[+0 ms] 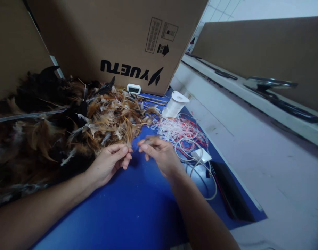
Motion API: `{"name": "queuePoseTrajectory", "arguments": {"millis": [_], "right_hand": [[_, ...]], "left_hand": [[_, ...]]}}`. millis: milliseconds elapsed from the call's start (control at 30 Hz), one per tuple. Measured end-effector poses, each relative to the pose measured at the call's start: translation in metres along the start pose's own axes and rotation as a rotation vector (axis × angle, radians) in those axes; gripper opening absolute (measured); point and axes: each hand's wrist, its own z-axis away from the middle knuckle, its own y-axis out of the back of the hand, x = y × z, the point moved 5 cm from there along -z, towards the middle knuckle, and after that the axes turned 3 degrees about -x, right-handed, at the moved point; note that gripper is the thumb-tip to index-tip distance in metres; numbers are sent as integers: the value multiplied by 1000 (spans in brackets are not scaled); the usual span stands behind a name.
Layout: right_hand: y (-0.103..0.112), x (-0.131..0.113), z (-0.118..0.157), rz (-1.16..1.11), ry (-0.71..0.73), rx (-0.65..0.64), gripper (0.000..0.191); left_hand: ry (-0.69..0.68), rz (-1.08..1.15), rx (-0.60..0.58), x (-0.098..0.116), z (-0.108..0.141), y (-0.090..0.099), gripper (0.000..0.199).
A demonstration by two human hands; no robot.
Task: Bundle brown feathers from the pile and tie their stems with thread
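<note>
My left hand is closed in a pinch, thumb against forefinger, on the base of a tan feather that points up and away. Just to its right, my right hand pinches a small grey-brown feather, partly hidden by its fingers. The fingertips of the two hands nearly meet above the blue tabletop. Beyond and to the left spreads a large heap of loose feathers, brown and orange with some black and white ones.
Behind the heap stands a cardboard box, with a small white digital display at its foot. To the right are a white thread spool, tangled white and red strings, a white adapter with a coiled cable, and a black flat object.
</note>
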Motion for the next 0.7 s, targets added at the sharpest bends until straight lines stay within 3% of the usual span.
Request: {"name": "queuePoseTrajectory", "arguments": {"millis": [67, 333, 700], "right_hand": [[-4, -4, 2, 41, 52, -5, 13], [-7, -8, 6, 183, 21, 2, 18], [-9, -9, 8, 263, 89, -123, 17]], "left_hand": [[16, 12, -19, -2, 0, -2, 16], [73, 37, -88, -5, 2, -9, 20], [105, 25, -120, -6, 3, -10, 23]]}}
